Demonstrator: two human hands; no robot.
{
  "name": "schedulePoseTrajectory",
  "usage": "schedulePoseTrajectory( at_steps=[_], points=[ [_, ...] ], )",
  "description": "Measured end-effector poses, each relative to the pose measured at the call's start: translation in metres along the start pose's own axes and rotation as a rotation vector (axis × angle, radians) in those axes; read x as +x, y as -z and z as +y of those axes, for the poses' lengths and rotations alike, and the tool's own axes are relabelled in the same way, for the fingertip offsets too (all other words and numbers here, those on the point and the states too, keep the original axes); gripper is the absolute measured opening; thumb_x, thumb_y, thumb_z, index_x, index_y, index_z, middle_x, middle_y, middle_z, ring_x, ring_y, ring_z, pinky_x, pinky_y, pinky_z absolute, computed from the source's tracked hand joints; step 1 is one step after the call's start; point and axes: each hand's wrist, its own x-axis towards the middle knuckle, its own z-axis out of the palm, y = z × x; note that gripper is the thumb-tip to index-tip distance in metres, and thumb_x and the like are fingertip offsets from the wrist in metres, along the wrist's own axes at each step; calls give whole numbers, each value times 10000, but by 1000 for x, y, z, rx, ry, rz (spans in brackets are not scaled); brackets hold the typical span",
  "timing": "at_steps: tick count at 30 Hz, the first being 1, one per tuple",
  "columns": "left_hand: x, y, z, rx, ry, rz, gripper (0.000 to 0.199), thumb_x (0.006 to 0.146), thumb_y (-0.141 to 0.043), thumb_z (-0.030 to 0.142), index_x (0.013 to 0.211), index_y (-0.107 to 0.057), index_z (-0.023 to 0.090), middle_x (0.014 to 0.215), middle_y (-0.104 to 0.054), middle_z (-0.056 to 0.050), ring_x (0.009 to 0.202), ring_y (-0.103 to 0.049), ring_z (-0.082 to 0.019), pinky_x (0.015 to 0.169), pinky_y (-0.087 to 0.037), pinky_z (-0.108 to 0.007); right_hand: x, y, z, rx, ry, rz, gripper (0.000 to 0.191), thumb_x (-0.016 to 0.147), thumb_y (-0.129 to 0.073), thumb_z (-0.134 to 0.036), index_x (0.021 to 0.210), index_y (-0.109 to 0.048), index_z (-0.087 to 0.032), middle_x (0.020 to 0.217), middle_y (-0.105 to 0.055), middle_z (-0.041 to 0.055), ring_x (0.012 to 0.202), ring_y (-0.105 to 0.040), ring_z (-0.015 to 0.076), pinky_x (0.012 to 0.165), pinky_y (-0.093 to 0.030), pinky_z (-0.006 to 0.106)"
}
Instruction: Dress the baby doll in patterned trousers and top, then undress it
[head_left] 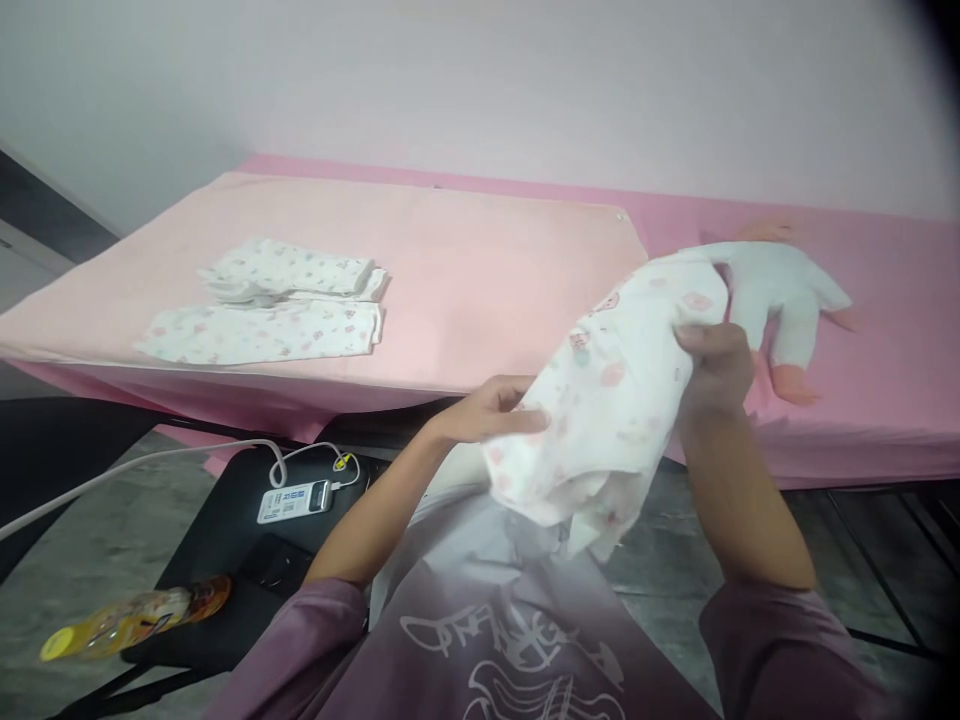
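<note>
A white baby garment with pink prints is stretched between my two hands, above the table's front edge. My left hand is closed on its lower left edge, thumb on top. At the garment's right edge, my right hand grips it with the thumb in front; its other fingers are partly hidden. The cloth's lower end hangs in loose folds over my lap. Just behind my right hand a baby doll in white clothing lies on the pink cloth, partly covered by the garment.
Folded printed baby clothes lie in two piles at the left of the pale pink mat. On a black chair to my left are a power bank with a white cable and a yellow-capped bottle.
</note>
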Motion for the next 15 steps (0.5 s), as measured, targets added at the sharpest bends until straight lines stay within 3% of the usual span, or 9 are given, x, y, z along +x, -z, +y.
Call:
schedulePoseTrajectory(
  at_steps=[3, 6, 8, 10, 13, 15],
  points=[
    [-10, -9, 0, -59, -5, 217, 607, 964, -865, 654, 1362, -789, 202, 1212, -822, -132, 1008, -799, -261, 799, -637, -337, 4, 18, -1, -299, 119, 139, 318, 833, -822, -511, 931, -652, -261, 952, -735, 47, 1090, -762, 327, 892, -689, 472],
    [-10, -19, 3, 1, -51, 366, 523, 999, -835, 641, 1276, -775, 202, 1093, -772, -79, 878, -727, -184, 745, -581, -285, -8, 15, 17, -622, 313, 378, 394, 892, -882, -490, 1065, -612, -260, 1100, -691, 43, 1068, -684, 243, 940, -630, 399],
    [-5, -26, 5, 60, -33, 363, 481, 1009, -825, 641, 1152, -759, 186, 992, -707, -42, 818, -655, -156, 749, -553, -278, -26, -1, 37, -676, 329, 288, 366, 987, -830, -506, 1053, -571, -256, 1048, -642, 27, 970, -636, 201, 875, -591, 347],
    [2, -35, 4, 71, -3, 341, 503, 1046, -753, 684, 1060, -728, 182, 955, -661, -32, 835, -624, -166, 802, -556, -302, -46, -18, 56, -660, 208, 2, 371, 1068, -749, -554, 1025, -544, -248, 985, -604, 12, 898, -596, 185, 814, -554, 320],
    [5, -47, 4, 70, -12, 276, 612, 1146, -493, 748, 1044, -722, 190, 1035, -676, -72, 974, -650, -223, 936, -571, -373, -67, -34, 69, -560, 103, -77, 473, 1059, -740, -663, 1067, -521, -245, 985, -571, 1, 870, -559, 181, 770, -514, 303],
    [2, -53, 6, 155, -46, 205, 588, 1178, -440, 699, 1076, -734, 200, 1097, -687, -93, 1040, -653, -245, 997, -555, -407, -72, -34, 66, -436, 19, -79, 491, 1094, -656, -715, 1087, -529, -240, 979, -562, 1, 842, -546, 177, 726, -485, 289]
  ],
)
